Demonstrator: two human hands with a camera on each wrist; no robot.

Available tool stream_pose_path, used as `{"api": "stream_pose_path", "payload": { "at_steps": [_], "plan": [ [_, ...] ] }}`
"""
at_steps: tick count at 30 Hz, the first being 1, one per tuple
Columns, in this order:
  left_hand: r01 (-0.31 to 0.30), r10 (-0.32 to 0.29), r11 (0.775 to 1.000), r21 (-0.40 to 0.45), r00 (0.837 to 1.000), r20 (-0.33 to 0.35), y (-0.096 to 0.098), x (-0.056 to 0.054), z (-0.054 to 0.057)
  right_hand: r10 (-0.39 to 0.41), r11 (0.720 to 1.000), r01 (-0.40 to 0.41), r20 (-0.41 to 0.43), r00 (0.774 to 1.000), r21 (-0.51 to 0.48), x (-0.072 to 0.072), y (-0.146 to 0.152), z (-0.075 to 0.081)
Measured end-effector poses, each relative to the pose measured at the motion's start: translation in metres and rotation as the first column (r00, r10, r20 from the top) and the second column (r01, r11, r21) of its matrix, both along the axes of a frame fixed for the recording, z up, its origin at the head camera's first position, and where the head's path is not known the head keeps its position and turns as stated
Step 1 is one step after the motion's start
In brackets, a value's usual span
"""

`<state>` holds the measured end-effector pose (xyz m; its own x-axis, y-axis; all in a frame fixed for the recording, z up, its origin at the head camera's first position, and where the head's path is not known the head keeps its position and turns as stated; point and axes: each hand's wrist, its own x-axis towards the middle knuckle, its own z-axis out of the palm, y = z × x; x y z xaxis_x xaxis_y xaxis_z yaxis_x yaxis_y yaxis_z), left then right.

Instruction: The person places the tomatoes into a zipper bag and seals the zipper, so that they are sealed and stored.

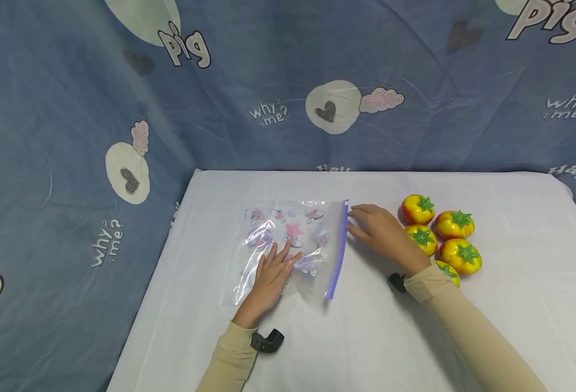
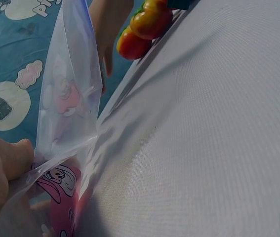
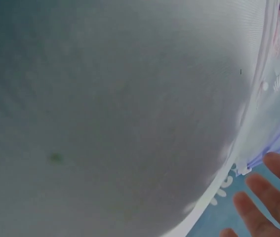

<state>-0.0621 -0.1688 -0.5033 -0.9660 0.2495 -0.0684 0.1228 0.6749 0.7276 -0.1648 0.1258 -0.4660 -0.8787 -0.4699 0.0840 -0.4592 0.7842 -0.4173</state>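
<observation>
A clear zip bag (image 1: 275, 218) printed with pink and purple cartoon figures lies on the white table, its purple zip strip (image 1: 338, 250) to the right. My left hand (image 1: 268, 277) rests on the bag's lower middle with fingers spread and fairly straight. In the left wrist view, the thumb (image 2: 19, 158) touches a raised fold of the film, and part of the fingers shows through the plastic. Beside the upper end of the zip strip is my right hand (image 1: 378, 231), its fingers extended toward that edge. In the right wrist view, its fingers (image 3: 273, 197) are apart, with nothing between them.
Several shiny yellow-and-red tomatoes (image 1: 455, 225) with green star-shaped tops are grouped right of the bag, partly behind the right forearm. White cloth covers the table (image 1: 528, 305). A blue printed curtain (image 1: 249, 65) hangs behind and to the left.
</observation>
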Motion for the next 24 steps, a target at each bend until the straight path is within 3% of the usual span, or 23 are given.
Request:
{"api": "stream_pose_path", "payload": {
  "at_steps": [12, 24],
  "plan": [
    [0.004, -0.004, 1.0, 0.006, 1.0, 0.003, 0.001, 0.001, 0.001, 0.066, 0.997, -0.065, 0.02, 0.998, -0.04, -0.008, -0.006, -0.002],
    [0.005, -0.005, 1.0, 0.015, 1.0, -0.01, 0.0, 0.0, -0.001, 0.078, 0.997, -0.076, 0.052, 0.996, -0.024, -0.013, -0.01, -0.005]
  ]
}}
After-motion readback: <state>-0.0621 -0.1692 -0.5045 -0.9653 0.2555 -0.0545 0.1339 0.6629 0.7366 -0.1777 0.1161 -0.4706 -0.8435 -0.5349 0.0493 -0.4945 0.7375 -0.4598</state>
